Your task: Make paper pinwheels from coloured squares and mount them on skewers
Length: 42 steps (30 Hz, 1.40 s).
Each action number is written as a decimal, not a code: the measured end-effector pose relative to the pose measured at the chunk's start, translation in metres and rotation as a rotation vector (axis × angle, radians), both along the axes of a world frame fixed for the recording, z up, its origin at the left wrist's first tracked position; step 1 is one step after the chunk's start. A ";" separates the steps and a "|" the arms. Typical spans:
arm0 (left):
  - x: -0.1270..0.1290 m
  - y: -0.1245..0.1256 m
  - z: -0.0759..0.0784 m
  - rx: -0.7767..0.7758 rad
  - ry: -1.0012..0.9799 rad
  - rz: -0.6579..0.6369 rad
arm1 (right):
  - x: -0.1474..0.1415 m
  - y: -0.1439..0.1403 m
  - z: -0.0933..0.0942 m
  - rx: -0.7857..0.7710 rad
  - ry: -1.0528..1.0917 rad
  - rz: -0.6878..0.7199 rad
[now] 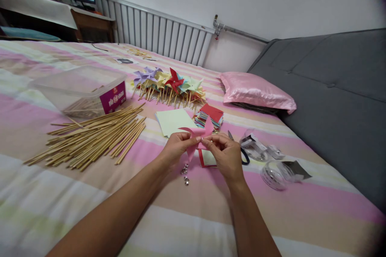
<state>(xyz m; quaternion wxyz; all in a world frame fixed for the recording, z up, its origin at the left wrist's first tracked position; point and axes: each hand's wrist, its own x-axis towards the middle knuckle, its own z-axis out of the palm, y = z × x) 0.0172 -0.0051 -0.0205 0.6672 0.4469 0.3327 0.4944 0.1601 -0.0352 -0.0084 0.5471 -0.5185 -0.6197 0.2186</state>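
Note:
Between both hands is a pink paper pinwheel (193, 150), its pointed blades spread out. My left hand (177, 148) pinches it from the left, the thumb near its middle. From the right, my right hand (224, 156) has thumb and finger closed at the pinwheel's centre, by a small shiny spot too small to make out. Just below lie several small silvery metal pieces (185, 170). Behind the hands are a pale green paper stack (173, 120) and a pile of coloured paper squares (214, 112). Dark-handled scissors (245, 156) lie partly hidden beside my right hand.
On the striped bedspread, many wooden sticks (90, 140) spread at left before a clear plastic box (78, 76). Finished pinwheels (169, 82) lie in a row behind. Clear round containers (276, 174) stand at right. A pink pillow (256, 90) leans near the grey headboard (328, 76).

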 end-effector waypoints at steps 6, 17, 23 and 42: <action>0.000 -0.003 0.006 0.134 0.126 0.046 | 0.000 0.000 0.000 -0.022 0.025 0.011; 0.000 -0.004 0.008 0.189 0.150 0.077 | -0.003 0.001 -0.002 -0.063 0.071 0.019; 0.001 -0.003 0.010 0.232 0.157 0.140 | -0.007 0.001 -0.004 -0.103 0.132 -0.035; 0.001 -0.002 0.007 0.250 0.168 0.071 | -0.006 -0.002 0.000 -0.217 0.245 0.140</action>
